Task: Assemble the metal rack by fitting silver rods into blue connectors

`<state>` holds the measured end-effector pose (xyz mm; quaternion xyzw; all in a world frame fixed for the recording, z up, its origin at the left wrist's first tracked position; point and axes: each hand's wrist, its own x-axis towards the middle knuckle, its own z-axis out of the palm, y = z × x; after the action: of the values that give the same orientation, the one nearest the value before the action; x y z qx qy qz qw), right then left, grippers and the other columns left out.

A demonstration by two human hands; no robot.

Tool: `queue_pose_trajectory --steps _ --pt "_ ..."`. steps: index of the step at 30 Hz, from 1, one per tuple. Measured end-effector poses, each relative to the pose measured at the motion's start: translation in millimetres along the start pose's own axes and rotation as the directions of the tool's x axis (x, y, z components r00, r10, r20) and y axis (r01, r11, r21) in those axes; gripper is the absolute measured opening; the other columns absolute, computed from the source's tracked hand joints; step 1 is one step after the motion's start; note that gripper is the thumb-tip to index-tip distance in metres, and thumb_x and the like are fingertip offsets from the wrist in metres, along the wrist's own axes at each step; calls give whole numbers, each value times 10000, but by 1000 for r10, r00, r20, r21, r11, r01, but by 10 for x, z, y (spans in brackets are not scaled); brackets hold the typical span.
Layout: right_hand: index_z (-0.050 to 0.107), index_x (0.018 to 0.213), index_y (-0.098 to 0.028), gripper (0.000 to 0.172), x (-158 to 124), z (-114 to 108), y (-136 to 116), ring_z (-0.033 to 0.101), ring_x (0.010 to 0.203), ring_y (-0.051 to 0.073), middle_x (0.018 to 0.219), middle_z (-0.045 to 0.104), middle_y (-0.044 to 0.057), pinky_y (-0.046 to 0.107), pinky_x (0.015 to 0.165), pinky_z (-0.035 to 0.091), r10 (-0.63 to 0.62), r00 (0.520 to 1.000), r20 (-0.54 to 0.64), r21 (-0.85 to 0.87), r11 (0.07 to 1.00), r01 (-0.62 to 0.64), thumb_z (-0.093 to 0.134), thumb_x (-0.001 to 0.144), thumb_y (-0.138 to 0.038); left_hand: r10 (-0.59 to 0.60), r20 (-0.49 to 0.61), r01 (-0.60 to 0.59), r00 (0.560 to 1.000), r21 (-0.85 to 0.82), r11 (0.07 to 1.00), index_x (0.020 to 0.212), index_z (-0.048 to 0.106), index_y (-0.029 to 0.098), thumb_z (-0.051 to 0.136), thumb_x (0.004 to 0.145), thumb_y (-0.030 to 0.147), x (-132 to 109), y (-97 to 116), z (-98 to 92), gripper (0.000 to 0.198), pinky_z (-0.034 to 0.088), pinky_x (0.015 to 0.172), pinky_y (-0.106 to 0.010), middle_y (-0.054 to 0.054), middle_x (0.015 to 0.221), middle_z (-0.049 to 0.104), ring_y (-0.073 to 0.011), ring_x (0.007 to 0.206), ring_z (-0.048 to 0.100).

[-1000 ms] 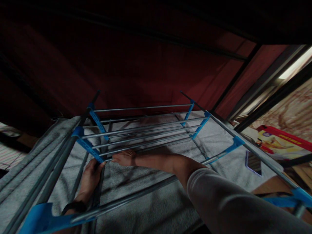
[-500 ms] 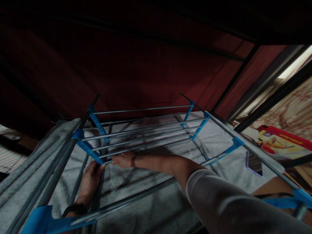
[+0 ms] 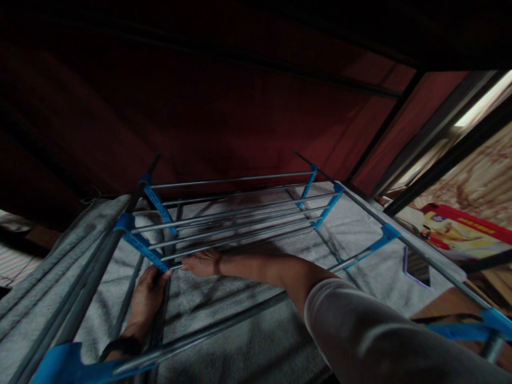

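Some room lies nearside; right hand (image 3: pixel 201 263) grips rod (image 3: pixel 176 266), left hand (image 3: pixel 146 295) holds blue bracket (image 3: pixel 145 249) by its edge.

Head view, forward and down, seemingly close

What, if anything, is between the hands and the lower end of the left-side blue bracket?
Nothing visible. The left hand is right at the blue bracket; the right hand is on the metal rod beside it. The front bar crosses nearer the camera, not between.
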<state>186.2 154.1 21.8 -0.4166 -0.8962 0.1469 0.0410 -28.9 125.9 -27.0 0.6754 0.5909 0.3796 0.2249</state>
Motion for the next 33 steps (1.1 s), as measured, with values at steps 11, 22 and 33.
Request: queue_pose_trajectory --steps 11,22,33 --pt "632 1271 -270 325 -9 -7 4 748 924 220 1100 815 43 275 660 499 62 997 48 32 997 -64 445 1106 -478 11 -18 -11 1000 -5 1000 908 617 253 590 824 563 4 42 -6 322 572 986 -518 -108 1004 743 -354 1017 704" --pt "689 1132 -245 302 20 54 82 691 876 170 1069 791 7 242 630 426 14 998 54 65 998 -17 466 1113 -447 48 -20 -48 999 3 999 915 619 249 590 846 557 13 -2 -7 316 583 982 -519 -121 1008 754 -361 1018 716" --pt "769 1109 -246 267 -78 -19 -13 713 972 223 1142 796 53 291 745 516 157 987 22 173 972 -158 541 1090 -383 13 -38 -15 999 -35 999 978 657 214 597 865 497 -98 73 53 311 542 1093 -543 -149 1109 755 -348 1131 692"
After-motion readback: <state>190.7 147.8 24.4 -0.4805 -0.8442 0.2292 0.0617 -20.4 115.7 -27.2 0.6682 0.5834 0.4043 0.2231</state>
